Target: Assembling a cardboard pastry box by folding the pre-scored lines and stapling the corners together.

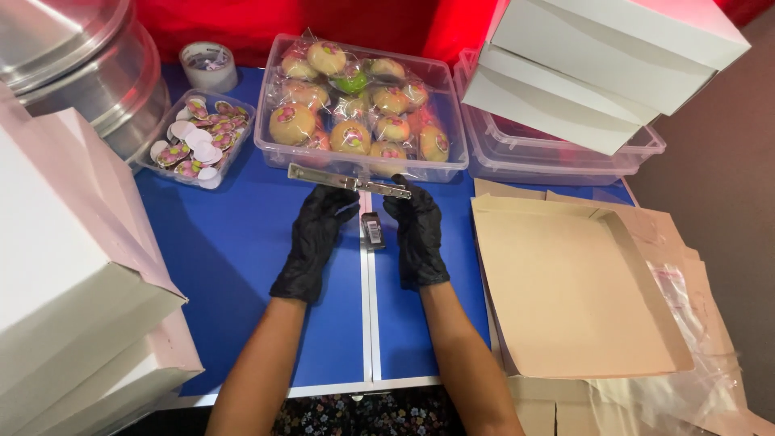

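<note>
A long, thin metal stapler (349,181), silver and lying nearly level, is held above the blue tabletop (234,266) just in front of a clear plastic tub (361,165). The tub is packed with round, pale pastries (353,113), each in clear wrap with a pink and green sticker.

A white seam runs down the tabletop's middle, and a small dark packet (372,229) lies on it between the wrists. To the left sit a small clear tray of round stickers (196,139), a roll of tape (208,66) and stacked metal pans (89,64); white boxes (73,291) crowd the near left. To the right, more white boxes (597,69) rest on empty clear tubs (565,157), with an open brown cardboard box (573,291) and loose plastic wrap (694,323) beside it. A red backdrop closes the far side.

Both arms reach forward, in black gloves. The left hand (317,234) has its fingers curled up under the stapler's middle, and the right hand (416,230) pinches its right end, though how firmly is hard to see.
</note>
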